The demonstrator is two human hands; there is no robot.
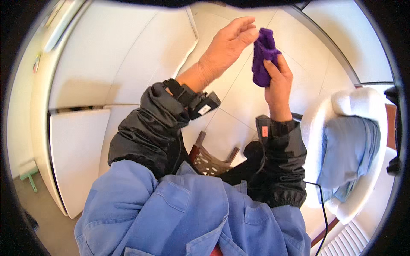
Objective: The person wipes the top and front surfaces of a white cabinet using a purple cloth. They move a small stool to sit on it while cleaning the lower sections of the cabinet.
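A purple fabric item (263, 60), perhaps a folded sock or cloth, is held upright in front of me over the tiled floor. My right hand (279, 80) grips its lower right part, with the thumb across the front. Beside its upper left edge is my left hand (231, 43), the fingers extended and the fingertips close to the fabric; whether they touch or pinch it I cannot tell. Both forearms wear black sleeves with straps and small devices at the wrists.
White cabinet panels (89, 64) stand at the left. A brown patterned seat (208, 161) lies below my hands. At the right, a white fleecy chair (312, 128) holds folded blue cloth (347, 150), and a black cable (325, 211) runs down near it. A green-handled tool (31, 179) is at far left.
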